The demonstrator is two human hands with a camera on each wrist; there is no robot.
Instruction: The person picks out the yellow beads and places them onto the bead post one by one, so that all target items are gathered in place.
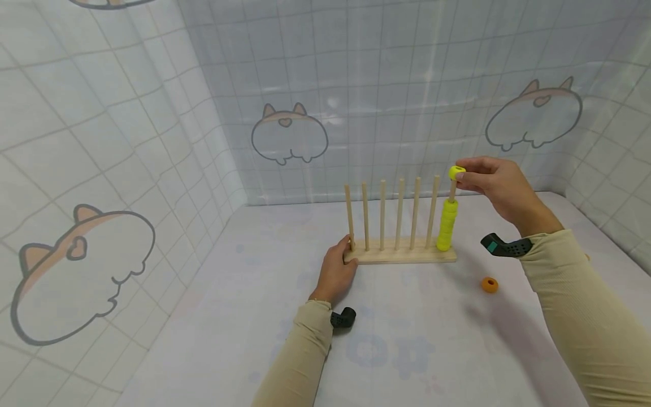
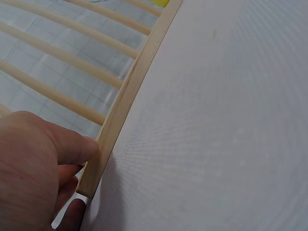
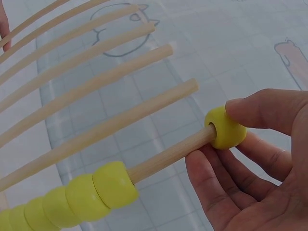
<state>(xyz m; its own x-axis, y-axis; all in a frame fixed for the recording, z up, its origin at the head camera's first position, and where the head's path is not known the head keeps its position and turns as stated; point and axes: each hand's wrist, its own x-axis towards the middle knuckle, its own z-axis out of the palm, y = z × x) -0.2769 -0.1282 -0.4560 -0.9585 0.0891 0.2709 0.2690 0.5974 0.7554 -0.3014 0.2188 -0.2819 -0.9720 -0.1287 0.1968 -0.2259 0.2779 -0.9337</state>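
Note:
A wooden peg rack [image 1: 402,257] with several upright pegs stands on the table. Its rightmost peg carries a stack of yellow beads [image 1: 446,226]. At the top of that peg my right hand [image 1: 500,189] pinches another yellow bead [image 3: 226,127] between thumb and fingers; in the right wrist view the peg's tip enters the bead's hole. The other pegs [image 3: 144,103] are bare. My left hand [image 1: 335,274] grips the left end of the rack's base [image 2: 113,115], thumb on the front edge and fingers behind it.
An orange bead [image 1: 490,284] lies on the table to the right, in front of the rack. Part of another orange thing [image 1: 587,257] shows beyond the right sleeve. Tiled-pattern sheets [image 1: 356,85] with cartoon prints rise behind and at both sides.

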